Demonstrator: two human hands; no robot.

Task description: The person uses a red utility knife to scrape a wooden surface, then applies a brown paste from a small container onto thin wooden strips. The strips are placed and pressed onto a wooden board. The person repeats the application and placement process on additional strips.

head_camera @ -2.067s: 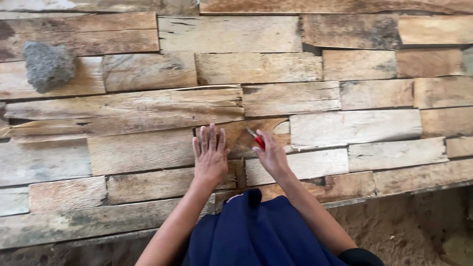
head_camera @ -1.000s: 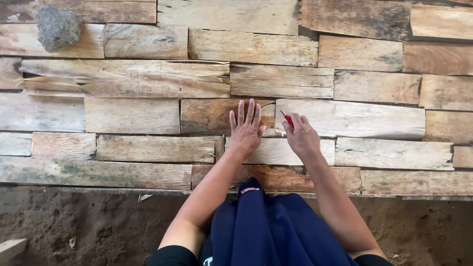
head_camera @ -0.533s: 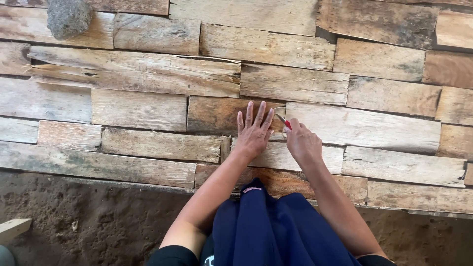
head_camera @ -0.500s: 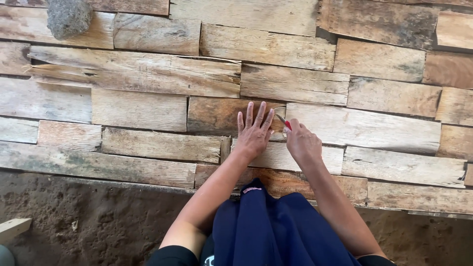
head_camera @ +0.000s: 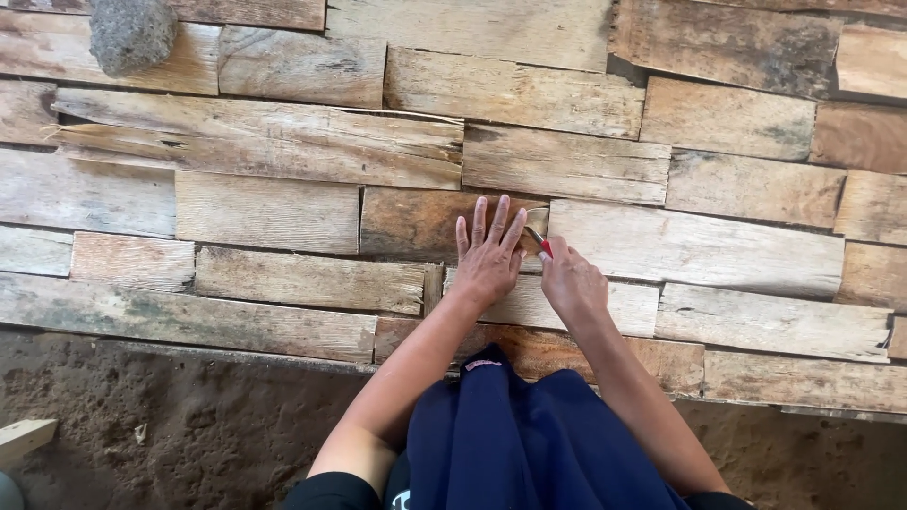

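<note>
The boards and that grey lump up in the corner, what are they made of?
The boards look like rough, unpainted wood: grain lines, splits and weathered grey-brown patches show. The grey lump looks like stone, with a coarse, pitted, dull surface, though it could be concrete.

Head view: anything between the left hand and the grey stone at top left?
Only bare wooden planks lie between the left hand and the grey stone, as the head view shows.

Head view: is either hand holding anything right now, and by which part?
The right hand holds a small red-handled tool by its handle, metal tip toward the dark plank. The left hand holds nothing; it lies flat on that plank.
</note>
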